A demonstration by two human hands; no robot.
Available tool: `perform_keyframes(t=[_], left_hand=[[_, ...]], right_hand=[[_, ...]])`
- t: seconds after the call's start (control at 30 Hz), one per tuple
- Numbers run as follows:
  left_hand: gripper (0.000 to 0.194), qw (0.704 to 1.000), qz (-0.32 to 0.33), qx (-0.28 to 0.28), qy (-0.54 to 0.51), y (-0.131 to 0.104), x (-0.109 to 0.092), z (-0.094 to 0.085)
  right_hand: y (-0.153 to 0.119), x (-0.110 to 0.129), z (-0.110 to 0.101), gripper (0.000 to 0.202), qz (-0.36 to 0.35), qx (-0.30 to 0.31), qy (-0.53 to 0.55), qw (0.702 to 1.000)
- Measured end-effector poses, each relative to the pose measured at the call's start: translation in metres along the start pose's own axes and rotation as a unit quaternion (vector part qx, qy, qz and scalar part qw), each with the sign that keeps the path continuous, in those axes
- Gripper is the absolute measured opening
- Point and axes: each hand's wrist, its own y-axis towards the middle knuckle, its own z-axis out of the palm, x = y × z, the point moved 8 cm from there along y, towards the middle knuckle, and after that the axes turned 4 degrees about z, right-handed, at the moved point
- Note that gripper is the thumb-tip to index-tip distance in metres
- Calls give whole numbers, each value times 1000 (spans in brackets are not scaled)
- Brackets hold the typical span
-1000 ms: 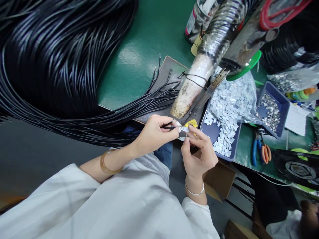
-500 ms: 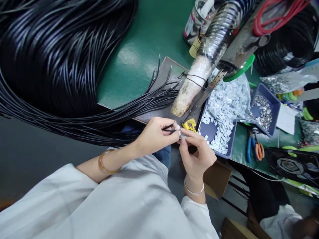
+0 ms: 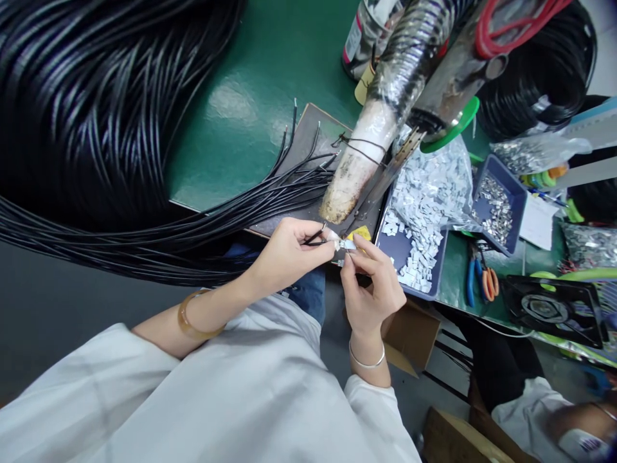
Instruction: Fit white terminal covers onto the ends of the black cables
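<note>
My left hand [image 3: 292,254] pinches the end of a black cable [image 3: 315,235] over the table's front edge. A small silvery-white metal piece [image 3: 348,244] sits at its fingertips. Close on the right, my right hand [image 3: 370,283] has its thumb and forefinger near that piece, with something thin between them that is too small to make out. Behind the fingers lies a yellow part [image 3: 360,232], partly hidden. The bundle of black cables [image 3: 270,202] runs from the left onto a dark board [image 3: 308,138].
A white-wrapped duct [image 3: 357,161] slants down above my hands. Right of it stand a tray of small pale pieces [image 3: 436,254] and a tray of metal parts [image 3: 515,215]. Pliers [image 3: 471,276] and a black fan [image 3: 544,308] lie farther right. Another person's sleeve [image 3: 530,411] is at lower right.
The view has shifted, so the scene sits slightly farther left. My right hand's fingers have parted a little from my left fingertips, and more of the metal piece shows.
</note>
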Motion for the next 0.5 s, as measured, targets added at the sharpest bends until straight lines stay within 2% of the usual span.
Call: perform_keyframes(t=[0.27, 0.5], left_hand=[[12, 999, 16, -50, -5, 0, -5, -4], [10, 999, 23, -33, 1, 0, -10, -3]], right_hand=[[6, 0, 2, 22, 9, -6, 7, 1000], [2, 3, -1, 23, -4, -28, 11, 1000]])
